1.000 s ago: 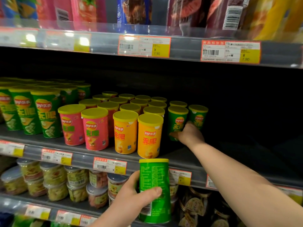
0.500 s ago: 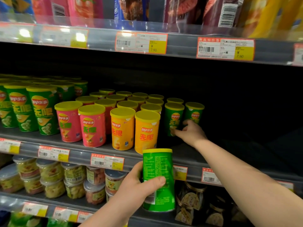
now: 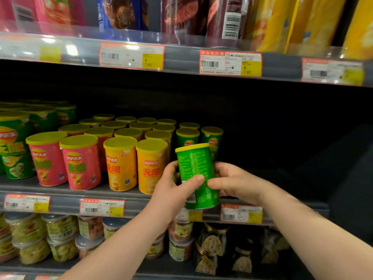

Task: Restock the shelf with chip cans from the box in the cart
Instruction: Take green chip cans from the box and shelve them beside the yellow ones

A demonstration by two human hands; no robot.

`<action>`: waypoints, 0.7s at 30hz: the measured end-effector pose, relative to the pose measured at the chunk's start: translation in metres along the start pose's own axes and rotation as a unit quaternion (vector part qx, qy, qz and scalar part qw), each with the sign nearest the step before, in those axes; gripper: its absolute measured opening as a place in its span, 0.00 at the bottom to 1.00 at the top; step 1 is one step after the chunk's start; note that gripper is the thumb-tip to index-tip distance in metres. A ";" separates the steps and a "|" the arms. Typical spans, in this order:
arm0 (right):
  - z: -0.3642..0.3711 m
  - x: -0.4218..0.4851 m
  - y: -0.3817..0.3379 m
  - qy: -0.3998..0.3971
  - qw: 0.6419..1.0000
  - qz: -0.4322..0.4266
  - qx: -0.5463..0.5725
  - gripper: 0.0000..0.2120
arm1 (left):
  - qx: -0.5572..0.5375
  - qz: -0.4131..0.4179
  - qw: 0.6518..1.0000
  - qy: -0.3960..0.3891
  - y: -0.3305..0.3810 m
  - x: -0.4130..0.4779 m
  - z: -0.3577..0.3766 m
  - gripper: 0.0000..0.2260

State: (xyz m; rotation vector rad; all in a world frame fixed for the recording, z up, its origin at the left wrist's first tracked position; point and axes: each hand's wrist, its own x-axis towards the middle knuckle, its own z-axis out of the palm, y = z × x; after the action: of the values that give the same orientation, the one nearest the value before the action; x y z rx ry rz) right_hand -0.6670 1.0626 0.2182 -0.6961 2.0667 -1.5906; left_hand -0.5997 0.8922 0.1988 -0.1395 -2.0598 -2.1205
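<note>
Currently the left hand point(image 3: 173, 185) and right hand point(image 3: 232, 182) both clasp the green chip can point(image 3: 194, 162) mid-body; probably light, rigid, smooth-walled.

- Loads of open room was left on the middle shelf point(image 3: 64, 203), right of the two standing green cans point(image 3: 212, 138).
- The left stretch was packed tight with orange cans point(image 3: 121, 164), pink cans point(image 3: 48, 158) and taller green cans point(image 3: 14, 146).
- Headroom was capped by the upper shelf point(image 3: 181, 57).
- The spot before those green cans was filled by the held can point(image 3: 196, 174), gripped by the left hand point(image 3: 171, 184) and right hand point(image 3: 234, 182).
</note>
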 end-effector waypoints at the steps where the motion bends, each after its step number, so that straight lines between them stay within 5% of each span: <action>1: -0.003 -0.001 0.000 0.013 1.000 -0.010 0.005 0.27 | 0.030 0.010 0.999 -0.001 -0.002 0.003 0.002 0.25; 6: -0.023 0.010 0.005 0.158 0.986 -0.024 -0.036 0.35 | 0.322 0.088 0.943 0.005 -0.015 0.009 -0.001 0.31; 10: -0.030 0.030 0.011 0.293 0.938 0.035 -0.181 0.36 | 0.626 0.138 0.762 -0.092 -0.025 0.005 -0.003 0.26; 12: -0.030 0.039 0.016 0.323 0.922 0.051 -0.206 0.35 | 0.685 0.143 0.706 -0.110 -0.028 0.005 -0.003 0.25; 18: -0.028 0.054 0.026 0.334 0.922 0.050 -0.191 0.38 | 0.693 0.149 0.700 -0.091 -0.030 0.006 -0.003 0.25; 21: -0.032 0.050 0.028 0.294 0.932 0.064 -0.202 0.28 | 0.691 0.145 0.703 -0.084 -0.032 0.005 -0.002 0.24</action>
State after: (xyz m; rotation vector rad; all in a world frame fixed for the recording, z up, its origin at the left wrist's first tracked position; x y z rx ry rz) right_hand -0.7293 1.0613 0.1966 -0.1991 2.8593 -1.4241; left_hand -0.6106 0.8901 0.1681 -0.3770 -2.8321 -0.0144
